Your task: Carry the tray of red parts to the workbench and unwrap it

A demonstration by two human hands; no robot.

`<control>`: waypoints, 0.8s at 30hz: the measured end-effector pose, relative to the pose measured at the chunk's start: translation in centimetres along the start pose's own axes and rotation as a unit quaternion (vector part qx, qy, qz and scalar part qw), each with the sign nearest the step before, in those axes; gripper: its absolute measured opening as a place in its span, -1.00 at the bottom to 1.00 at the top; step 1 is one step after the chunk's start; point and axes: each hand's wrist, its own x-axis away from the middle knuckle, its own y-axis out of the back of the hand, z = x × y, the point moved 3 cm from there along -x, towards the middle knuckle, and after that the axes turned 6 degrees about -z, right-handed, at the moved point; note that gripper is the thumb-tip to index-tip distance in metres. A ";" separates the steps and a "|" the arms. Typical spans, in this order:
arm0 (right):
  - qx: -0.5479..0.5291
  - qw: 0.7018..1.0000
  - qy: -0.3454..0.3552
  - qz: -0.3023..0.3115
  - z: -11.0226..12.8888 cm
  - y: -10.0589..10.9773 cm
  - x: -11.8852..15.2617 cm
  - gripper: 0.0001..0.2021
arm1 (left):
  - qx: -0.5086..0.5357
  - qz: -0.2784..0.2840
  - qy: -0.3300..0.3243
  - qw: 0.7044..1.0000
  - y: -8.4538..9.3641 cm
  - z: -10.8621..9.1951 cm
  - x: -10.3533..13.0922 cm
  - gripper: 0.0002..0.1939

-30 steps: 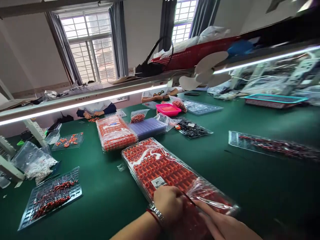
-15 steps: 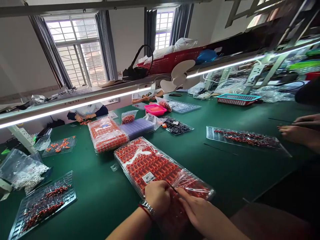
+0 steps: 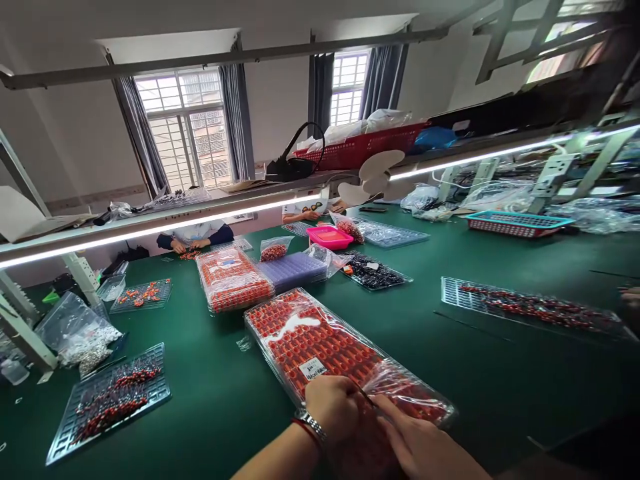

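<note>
In the head view, my left hand [image 3: 333,405] is closed in a fist at the near end of a flat package [image 3: 320,340]. The package is a stack of orange-red parts in clear plastic wrap, with a white label [image 3: 313,368] on top. My right hand [image 3: 425,440] is beside it on the right, fingers closed at the wrap. A thin dark stick-like piece [image 3: 364,395] runs between the two hands, and both appear to grip it. What else lies in the palms is hidden. Loose wrap and red parts show dimly below my hands.
Another wrapped stack [image 3: 233,277] and purple trays [image 3: 293,270] stand behind. Trays of small parts lie left [image 3: 115,400] and right [image 3: 530,307]. A pink basket [image 3: 330,237] is farther back. Co-workers' hands [image 3: 190,245] work across the green table, beneath a lit shelf.
The camera view has shifted, so everything sits lower and farther right. Both hands stay at the package's near end with the thin dark piece. The co-worker's hands at right are mostly out of view.
</note>
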 end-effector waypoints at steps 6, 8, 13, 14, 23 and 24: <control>-0.034 0.999 -0.015 0.023 1.4 0.9 -0.7 -0.48 | 0.048 -0.004 -0.039 0.998 0.2 0.1 -0.2 -0.75; -0.057 0.998 -0.015 0.015 1.7 1.4 -0.6 -0.49 | 0.060 -0.008 -0.043 0.997 0.4 0.2 -0.4 -0.77; -0.104 0.994 -0.026 -0.010 1.8 2.3 -0.1 -0.46 | 0.082 -0.024 -0.035 0.996 0.5 0.8 -0.9 -0.83; -0.110 0.993 -0.025 -0.013 1.8 2.3 0.0 -0.46 | 0.089 -0.027 -0.033 0.995 0.5 0.9 -1.1 -0.82; -0.152 0.988 -0.021 -0.027 1.3 1.9 2.2 -0.61 | 0.192 -0.036 -0.030 0.980 0.7 1.3 -1.6 -0.75; -0.160 0.986 -0.026 -0.035 0.9 1.9 2.4 -0.62 | 0.204 -0.038 -0.036 0.978 0.9 1.2 -1.4 -0.75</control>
